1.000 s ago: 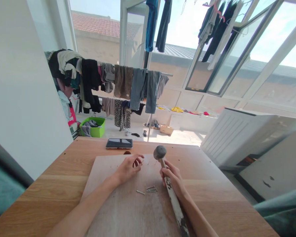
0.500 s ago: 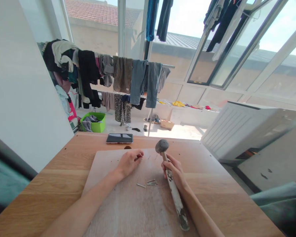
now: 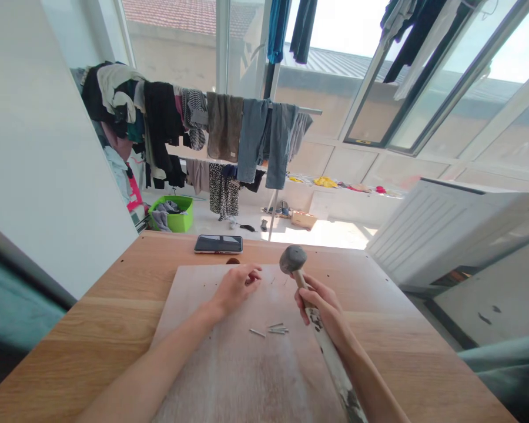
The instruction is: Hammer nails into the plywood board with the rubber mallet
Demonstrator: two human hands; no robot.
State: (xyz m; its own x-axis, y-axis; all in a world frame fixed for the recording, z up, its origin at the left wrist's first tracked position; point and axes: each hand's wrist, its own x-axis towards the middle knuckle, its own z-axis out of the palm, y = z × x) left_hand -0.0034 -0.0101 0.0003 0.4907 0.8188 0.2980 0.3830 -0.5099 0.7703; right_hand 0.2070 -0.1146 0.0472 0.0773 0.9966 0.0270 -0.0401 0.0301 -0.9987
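Observation:
My right hand (image 3: pixel 321 301) is wrapped round the worn, paint-flecked handle of a mallet (image 3: pixel 293 259). Its grey, rounded head is raised over the far right part of a pale wooden board (image 3: pixel 229 376). Over the board's far side, my left hand (image 3: pixel 238 288) has its fingers curled together; whatever is between the fingertips, if anything, is hidden. Thin nails (image 3: pixel 273 281) stand upright in the board between that hand and the mallet head. Several loose nails (image 3: pixel 277 329) lie on the board nearer to me, with a single nail (image 3: pixel 257 333) just left of them.
A phone (image 3: pixel 218 244) lies at the table's far edge, and a small dark round thing (image 3: pixel 233 261) sits behind the board. The wooden table (image 3: pixel 92 335) extends on both sides. Beyond are a clothes rack (image 3: pixel 308 110), a green basket (image 3: pixel 180 214) and a white appliance (image 3: pixel 441 235).
The mallet's handle end has swung toward the lower right, while its head stays about level. My left fingers have loosened slightly. The whole view has shifted a little.

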